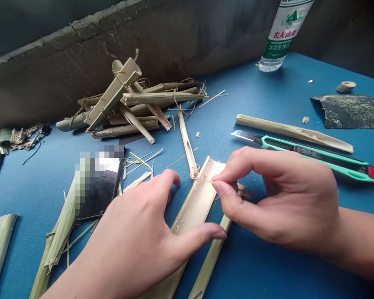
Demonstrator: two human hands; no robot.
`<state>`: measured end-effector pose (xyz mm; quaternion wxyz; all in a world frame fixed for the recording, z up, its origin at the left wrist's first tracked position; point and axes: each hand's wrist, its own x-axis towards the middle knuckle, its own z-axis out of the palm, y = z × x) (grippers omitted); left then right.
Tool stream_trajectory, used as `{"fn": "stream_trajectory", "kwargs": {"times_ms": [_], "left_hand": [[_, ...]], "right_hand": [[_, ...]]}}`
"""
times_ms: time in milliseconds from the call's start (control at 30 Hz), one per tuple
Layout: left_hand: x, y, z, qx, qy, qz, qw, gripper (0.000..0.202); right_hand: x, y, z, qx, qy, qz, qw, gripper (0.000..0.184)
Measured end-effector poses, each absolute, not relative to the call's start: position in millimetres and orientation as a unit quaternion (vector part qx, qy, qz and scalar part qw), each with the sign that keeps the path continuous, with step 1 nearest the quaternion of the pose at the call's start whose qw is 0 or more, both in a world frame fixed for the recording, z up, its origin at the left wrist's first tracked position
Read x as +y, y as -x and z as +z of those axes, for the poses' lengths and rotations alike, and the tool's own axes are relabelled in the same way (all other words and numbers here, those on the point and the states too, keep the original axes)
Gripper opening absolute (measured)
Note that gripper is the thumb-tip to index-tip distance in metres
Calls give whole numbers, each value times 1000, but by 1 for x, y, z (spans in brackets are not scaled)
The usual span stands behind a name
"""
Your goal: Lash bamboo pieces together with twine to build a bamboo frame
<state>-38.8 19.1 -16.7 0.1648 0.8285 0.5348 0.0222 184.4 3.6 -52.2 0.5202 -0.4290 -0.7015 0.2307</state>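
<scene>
A split half of bamboo lies hollow side up at the centre, running away from me. My left hand reaches over its lower part with thumb and fingers spread. At the bamboo's far right edge, my right hand pinches thumb and forefinger together; what is between the tips is too small to make out. A narrow bamboo strip lies to the right, partly under that hand. Brown twine is knotted at the near end of another thin strip, touching the half's left edge.
Right of centre lie a green utility knife, its blade out, a split bamboo piece and dark sandpaper. A water bottle stands behind. Tied bamboo is heaped by the wall; a dark phone lies left.
</scene>
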Motion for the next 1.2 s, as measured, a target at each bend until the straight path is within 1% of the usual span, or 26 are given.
{"fn": "stream_trajectory", "kwargs": {"times_ms": [67,167,333,467,533,633,800,1200], "left_hand": [[21,36,-16,532,-832,-31,155,55],[21,33,-13,527,-831,-53,172,44],[21,36,-10,544,-818,-21,187,42],[21,37,-9,531,-798,33,282,40],[21,37,-10,519,-797,47,305,42],[22,37,-13,511,-802,61,302,41],[21,37,-12,501,-803,66,315,39],[18,39,-18,484,-815,78,308,41]], "right_hand": [[3,-185,-54,-694,442,221,524,21],[3,-185,-56,-685,454,218,526,22],[5,-185,-55,-671,476,194,534,27],[5,-186,-54,-679,483,183,521,28],[6,-186,-54,-685,483,180,515,28],[7,-185,-54,-686,487,181,510,27],[8,-185,-56,-682,492,216,496,21],[9,-186,-56,-677,507,219,486,20]]}}
